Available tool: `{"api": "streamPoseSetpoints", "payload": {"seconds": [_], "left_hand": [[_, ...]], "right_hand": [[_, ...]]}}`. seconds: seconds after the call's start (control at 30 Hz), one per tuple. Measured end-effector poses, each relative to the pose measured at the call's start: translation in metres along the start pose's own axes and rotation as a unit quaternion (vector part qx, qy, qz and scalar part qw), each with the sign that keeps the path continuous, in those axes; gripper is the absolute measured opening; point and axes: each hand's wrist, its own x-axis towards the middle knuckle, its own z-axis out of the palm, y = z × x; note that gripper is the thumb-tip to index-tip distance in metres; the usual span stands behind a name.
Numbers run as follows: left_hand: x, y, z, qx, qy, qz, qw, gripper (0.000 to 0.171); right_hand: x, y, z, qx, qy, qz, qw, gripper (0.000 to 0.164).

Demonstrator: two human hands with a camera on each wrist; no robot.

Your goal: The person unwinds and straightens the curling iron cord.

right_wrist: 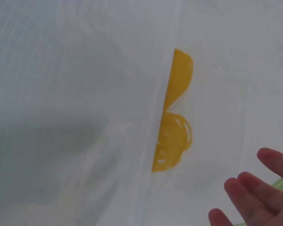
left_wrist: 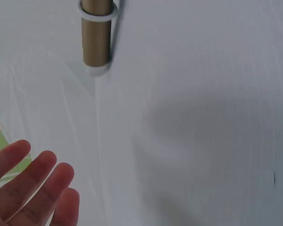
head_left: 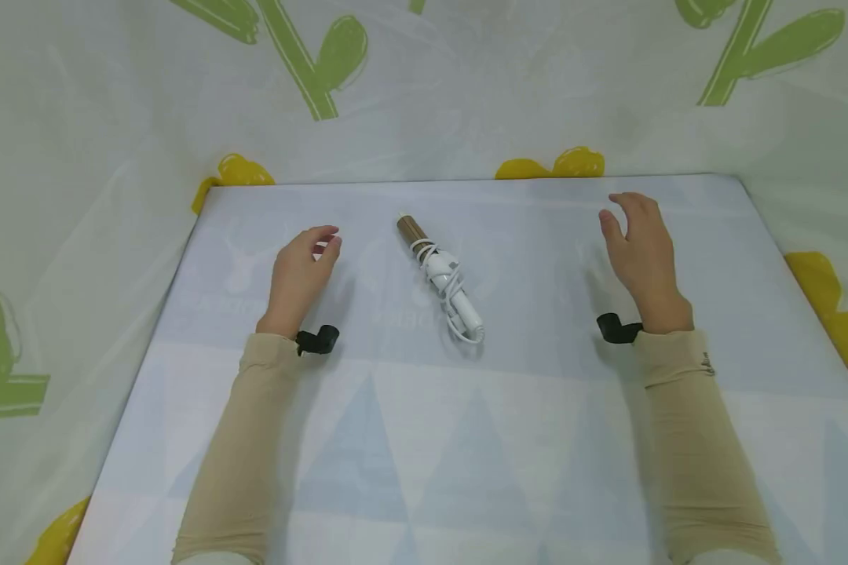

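Observation:
A curling iron [head_left: 440, 265] with a brown barrel and a white handle lies slantwise on the table between my two hands, its white cord wound around it. My left hand [head_left: 302, 267] hovers to its left, fingers loosely bent and holding nothing. In the left wrist view, the brown barrel [left_wrist: 96, 44] shows at the top, apart from the fingers [left_wrist: 40, 172]; the handle is out of frame. To the right of the iron and farther from it, my right hand [head_left: 641, 251] is held above the table with relaxed fingers. Only fingers [right_wrist: 254, 195] of that hand appear in the right wrist view.
The table [head_left: 424, 439] has a pale cloth with blue triangles. Behind it hangs a whitish sheet [head_left: 424, 94] with green and yellow plant prints. A black wrist camera [head_left: 318, 339] juts from the left wrist, and another camera [head_left: 616, 329] from the right.

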Motion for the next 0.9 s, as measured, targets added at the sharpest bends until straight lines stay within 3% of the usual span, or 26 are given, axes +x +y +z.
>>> {"api": "streamPoseSetpoints", "payload": {"seconds": [0.4,0.57,0.9], "left_hand": [[-0.008,0.029,0.034,-0.111,-0.081,-0.050,0.9893,0.044],[-0.012,0.033,0.048,-0.153,-0.096,-0.067,0.9813,0.042],[-0.017,0.040,0.069,-0.183,-0.118,-0.091,0.9716,0.044]], "right_hand": [[-0.015,-0.009,0.034,0.102,0.026,0.048,0.993,0.046],[-0.017,-0.015,0.046,0.123,0.010,0.032,0.992,0.046],[-0.025,-0.043,0.069,0.153,-0.055,-0.010,0.987,0.046]]}}
